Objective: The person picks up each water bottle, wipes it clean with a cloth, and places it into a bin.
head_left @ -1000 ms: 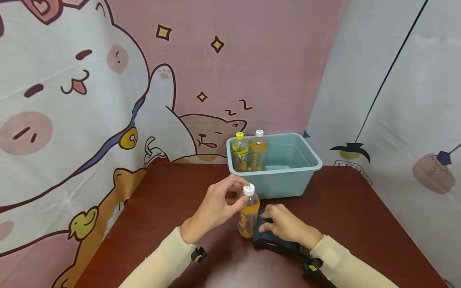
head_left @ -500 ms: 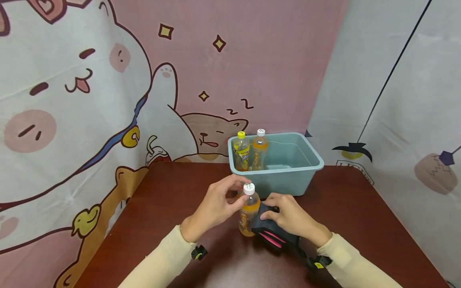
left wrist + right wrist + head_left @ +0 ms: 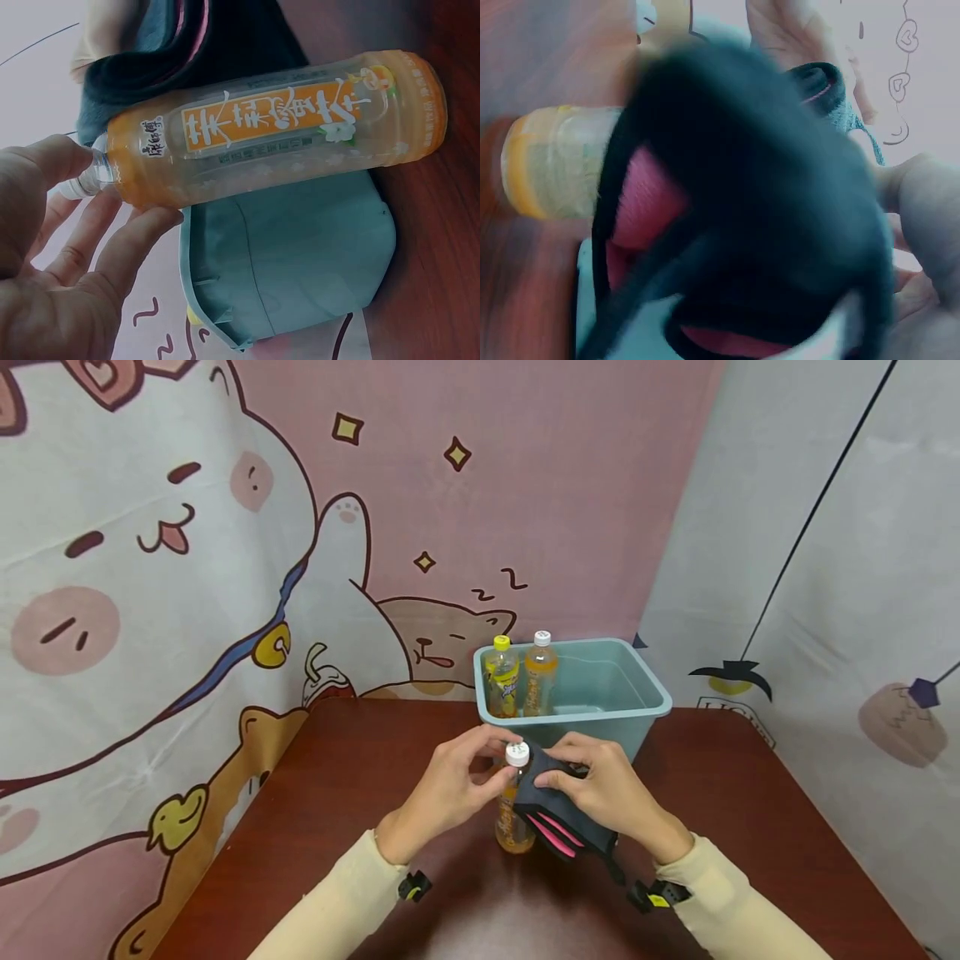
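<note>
- Since the right hand [image 3: 615, 785] raised the pouch [image 3: 567, 808] it pinches, pouch and bottle [image 3: 513, 831] seem brought together.
- Left hand [image 3: 444, 782] pinches the bottle near its cap [image 3: 517, 754].

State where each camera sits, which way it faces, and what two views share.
Head: worn on the head, facing forward and down at table, tub and held bottle; left grip, right grip and sleeves show.
Left wrist: on that wrist, facing held bottle; left grip shows, part of right grip at top.
Right wrist: on that wrist, facing the dark pouch; right grip at right edge, left grip above.
Wrist views share held bottle and dark pouch.
</note>
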Motion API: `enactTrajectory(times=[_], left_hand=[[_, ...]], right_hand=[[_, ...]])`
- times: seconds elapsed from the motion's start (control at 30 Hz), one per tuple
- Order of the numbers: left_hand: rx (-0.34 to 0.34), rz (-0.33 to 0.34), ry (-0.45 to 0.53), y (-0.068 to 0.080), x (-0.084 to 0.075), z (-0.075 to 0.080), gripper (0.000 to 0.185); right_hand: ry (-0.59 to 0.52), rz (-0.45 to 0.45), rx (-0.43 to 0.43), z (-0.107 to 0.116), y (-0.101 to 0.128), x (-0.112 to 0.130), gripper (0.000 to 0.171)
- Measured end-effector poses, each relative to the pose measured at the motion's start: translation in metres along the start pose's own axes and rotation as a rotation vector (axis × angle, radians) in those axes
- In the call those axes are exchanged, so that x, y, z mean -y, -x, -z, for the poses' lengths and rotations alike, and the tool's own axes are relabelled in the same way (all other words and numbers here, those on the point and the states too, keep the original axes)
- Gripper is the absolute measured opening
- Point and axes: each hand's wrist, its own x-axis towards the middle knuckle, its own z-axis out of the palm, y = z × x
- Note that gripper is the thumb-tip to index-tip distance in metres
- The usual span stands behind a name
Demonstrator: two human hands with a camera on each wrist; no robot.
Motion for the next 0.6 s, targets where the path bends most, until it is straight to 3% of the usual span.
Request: enactTrajectory(times=[0.13, 0.6], left_hand=[[-0.003, -0.012, 0.004, 0.0005, 0.0013, -0.0006, 0.04], [0.008, 0.011, 0.012, 0.0019, -0.0003, 0.0011, 0.04]], right_hand=[[-0.016, 0.011, -0.032, -0.0026, -0.0046, 0.0033, 0.026], [0.025, -0.02, -0.005, -0.003, -0.0028, 0.0035, 0.019]])
